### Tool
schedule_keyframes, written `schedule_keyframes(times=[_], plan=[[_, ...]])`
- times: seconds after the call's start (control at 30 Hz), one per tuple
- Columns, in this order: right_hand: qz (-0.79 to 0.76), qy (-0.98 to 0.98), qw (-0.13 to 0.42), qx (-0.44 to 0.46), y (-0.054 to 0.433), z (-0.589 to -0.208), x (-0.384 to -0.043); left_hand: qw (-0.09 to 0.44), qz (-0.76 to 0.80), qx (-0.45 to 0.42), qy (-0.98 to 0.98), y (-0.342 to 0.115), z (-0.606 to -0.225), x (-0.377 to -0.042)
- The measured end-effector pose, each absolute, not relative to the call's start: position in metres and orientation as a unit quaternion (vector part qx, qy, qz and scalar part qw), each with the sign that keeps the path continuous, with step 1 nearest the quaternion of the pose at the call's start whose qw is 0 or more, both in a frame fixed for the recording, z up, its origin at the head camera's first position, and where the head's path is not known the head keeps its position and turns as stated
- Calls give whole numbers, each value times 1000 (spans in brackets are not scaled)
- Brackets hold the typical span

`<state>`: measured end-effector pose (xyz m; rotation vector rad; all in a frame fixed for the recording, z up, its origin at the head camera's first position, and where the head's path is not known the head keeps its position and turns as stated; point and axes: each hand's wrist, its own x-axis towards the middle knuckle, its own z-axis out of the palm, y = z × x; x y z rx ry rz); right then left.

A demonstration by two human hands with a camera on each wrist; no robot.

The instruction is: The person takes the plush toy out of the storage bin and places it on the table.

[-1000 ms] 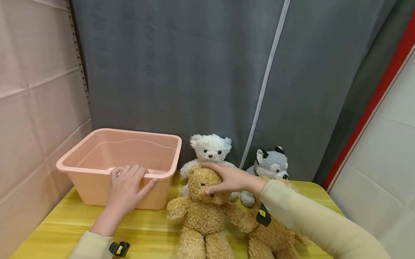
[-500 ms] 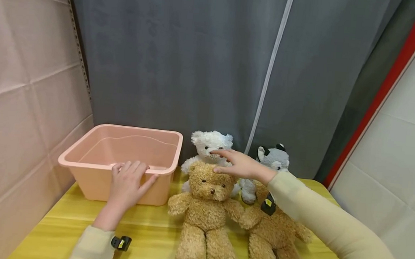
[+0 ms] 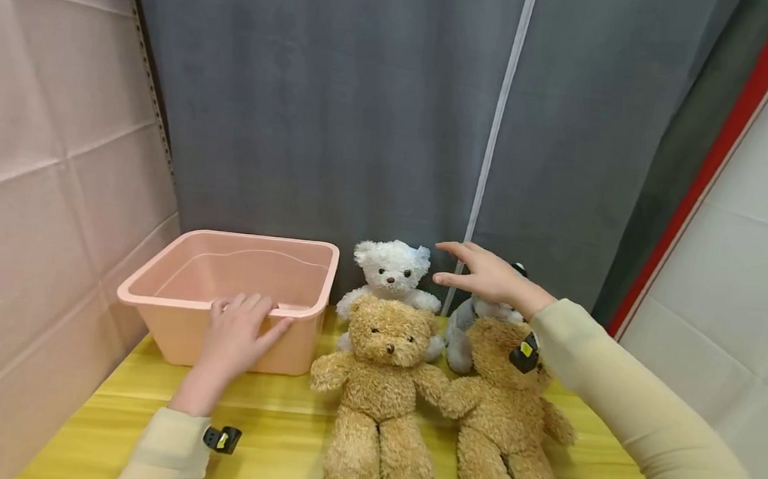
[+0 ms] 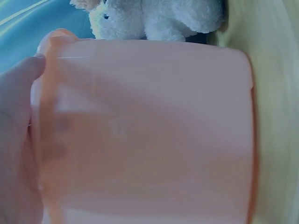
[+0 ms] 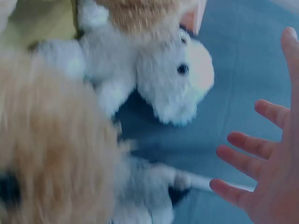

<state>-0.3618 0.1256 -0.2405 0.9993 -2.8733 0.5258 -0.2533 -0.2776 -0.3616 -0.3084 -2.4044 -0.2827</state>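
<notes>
My left hand (image 3: 235,337) grips the near rim of a pink plastic basin (image 3: 169,302), fingers over the edge and thumb outside. In the left wrist view the thumb (image 4: 32,70) lies along the wall and the finger shapes show faintly through it. My right hand (image 3: 489,276) is in the air with spread fingers, holding nothing. It hangs in front of a grey husky plush (image 3: 459,336), partly hiding it, and right of a white teddy bear (image 3: 392,266). A brown teddy bear (image 3: 381,397) sits before the white one. Another brown teddy bear (image 3: 505,422) leans beside it, its face partly behind my wrist.
A yellow wood-grain table (image 3: 274,426) bears everything. Behind stands a grey curtain (image 3: 333,115) with a pale vertical strip (image 3: 502,113). White cloth walls (image 3: 41,205) close in both sides, with a red edge (image 3: 730,146) on the right.
My right hand has let go of the front brown bear's head, risen past the white bear and moved right to the husky. My left hand stays on the basin rim.
</notes>
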Motion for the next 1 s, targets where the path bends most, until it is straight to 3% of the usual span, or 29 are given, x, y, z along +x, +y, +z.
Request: schedule_keyframes(times=[0.27,0.57,0.77,1.0], plan=[[161,-952,38,259,170,-231,-372,247,-104,-139,-953,-288,-338,-253],[166,-967,45,188,226,-242,-378,216,-111,-167,-956,-318,-306,-266],[166,-970,50,170,249,-254,-386,187,-62,-159,-967,-348,-276,-276],[142,-973,60,173,268,-278,-393,112,-26,-91,-989,-374,-253,-290]])
